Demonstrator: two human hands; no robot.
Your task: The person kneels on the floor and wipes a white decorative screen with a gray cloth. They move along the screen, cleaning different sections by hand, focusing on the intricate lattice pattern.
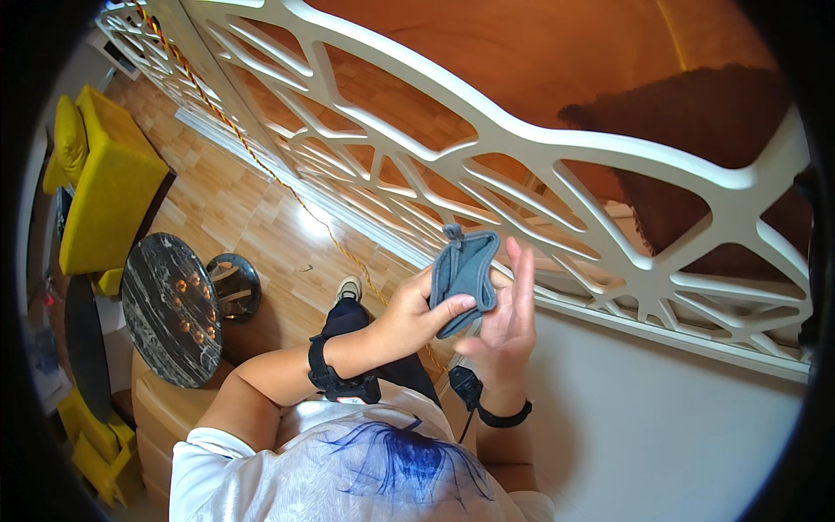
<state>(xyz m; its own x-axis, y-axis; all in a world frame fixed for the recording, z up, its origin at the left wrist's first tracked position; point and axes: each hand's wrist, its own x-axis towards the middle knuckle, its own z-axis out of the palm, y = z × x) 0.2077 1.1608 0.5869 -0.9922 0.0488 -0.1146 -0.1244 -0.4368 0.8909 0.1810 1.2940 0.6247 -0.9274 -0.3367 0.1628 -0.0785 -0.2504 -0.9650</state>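
Observation:
My left hand (426, 309) grips a folded grey cloth (465, 270) with stitched edges and a small loop at its top corner, thumb across its front. My right hand (504, 322) is just behind and right of the cloth, palm up toward me, fingers extended; whether it touches the cloth is unclear. Both are in front of a white lattice screen (522, 130), and black straps circle both wrists.
A round black marble table (174, 322) stands at left beside yellow seats (104, 200) and tan upholstery (156, 426). A twisted cord (261, 161) runs along the screen over wood flooring. Orange and brown fabric lies behind the lattice; a white surface (644, 418) is at right.

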